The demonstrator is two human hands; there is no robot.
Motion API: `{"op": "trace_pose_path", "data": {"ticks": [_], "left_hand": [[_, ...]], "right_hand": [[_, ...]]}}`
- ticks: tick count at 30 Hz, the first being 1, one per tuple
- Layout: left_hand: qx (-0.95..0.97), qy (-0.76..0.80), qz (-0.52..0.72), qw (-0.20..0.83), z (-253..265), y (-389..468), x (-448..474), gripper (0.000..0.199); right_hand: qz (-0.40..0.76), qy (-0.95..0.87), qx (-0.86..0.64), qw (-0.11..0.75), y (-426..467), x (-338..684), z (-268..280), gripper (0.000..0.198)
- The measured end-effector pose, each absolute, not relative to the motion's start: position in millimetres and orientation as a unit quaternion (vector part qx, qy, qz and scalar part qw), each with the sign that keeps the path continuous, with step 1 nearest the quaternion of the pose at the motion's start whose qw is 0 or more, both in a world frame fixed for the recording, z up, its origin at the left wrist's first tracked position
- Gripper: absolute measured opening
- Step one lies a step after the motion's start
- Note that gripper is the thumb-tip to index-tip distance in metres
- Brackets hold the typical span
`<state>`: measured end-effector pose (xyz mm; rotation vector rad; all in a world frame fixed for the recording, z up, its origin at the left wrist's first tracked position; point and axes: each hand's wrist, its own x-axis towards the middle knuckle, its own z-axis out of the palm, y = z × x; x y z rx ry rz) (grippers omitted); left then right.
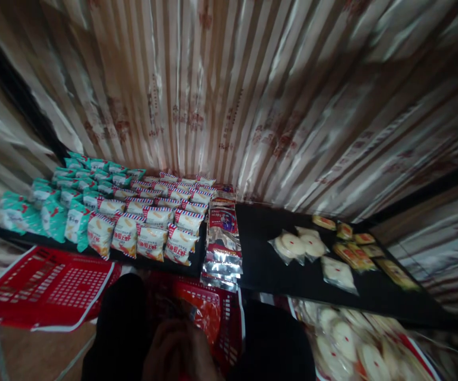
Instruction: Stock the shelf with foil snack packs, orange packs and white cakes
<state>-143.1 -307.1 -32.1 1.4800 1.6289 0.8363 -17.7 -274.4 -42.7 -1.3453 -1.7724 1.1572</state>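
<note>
Low between my dark-clothed knees, my left hand (163,346) and my right hand (197,352) are close together, dim and blurred. Their fingers look curled; whatever they hold is hidden. Just beyond them is a red basket (229,309) with shiny orange-red packets (205,312) inside. Above the basket, a column of silver and dark-red packets (223,241) lies overlapped on a black shelf (258,243). To its left stand rows of white snack bags (152,241) with red lettering, then rows of teal snack bags (78,219).
On the shelf's right lie clear packs of round white flat cakes (294,243), a square white pack (338,272) and several yellow packs (351,254). Below stands another basket of bagged white cakes (344,338). A red basket (66,283) is at left. Striped, printed plastic sheeting (213,95) hangs behind.
</note>
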Motion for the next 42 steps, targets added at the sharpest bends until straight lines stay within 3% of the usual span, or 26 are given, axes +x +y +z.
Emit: {"op": "trace_pose_path", "data": {"ticks": [5,10,15,22,31,35,38,42], "left_hand": [[0.500,0.666,0.476,0.283,-1,-308,-152,0.031],[0.415,0.620,0.471,0.471,27,-287,-140,0.057],[0.444,0.536,0.451,0.559,58,-272,-116,0.039],[0.422,0.476,0.481,0.604,93,-243,-86,0.034],[0.447,0.467,0.515,0.563,91,-192,-57,0.021],[0.478,0.489,0.509,0.523,100,-166,-48,0.038],[0.551,0.526,0.493,0.420,110,-149,-44,0.055],[0.666,0.535,0.438,0.281,117,-127,-39,0.051]], "right_hand": [[0.402,-0.672,-0.505,0.363,-276,-7,-7,0.038],[0.392,-0.636,-0.533,0.397,-272,15,45,0.039],[0.433,-0.547,-0.556,0.452,-255,36,78,0.040],[0.511,-0.432,-0.538,0.512,-234,58,92,0.045],[0.472,-0.423,-0.540,0.553,-206,77,108,0.091],[0.418,-0.452,-0.560,0.554,-167,89,108,0.079],[0.395,-0.463,-0.579,0.543,-125,96,113,0.069],[0.386,-0.472,-0.593,0.525,-67,99,120,0.068]]}}
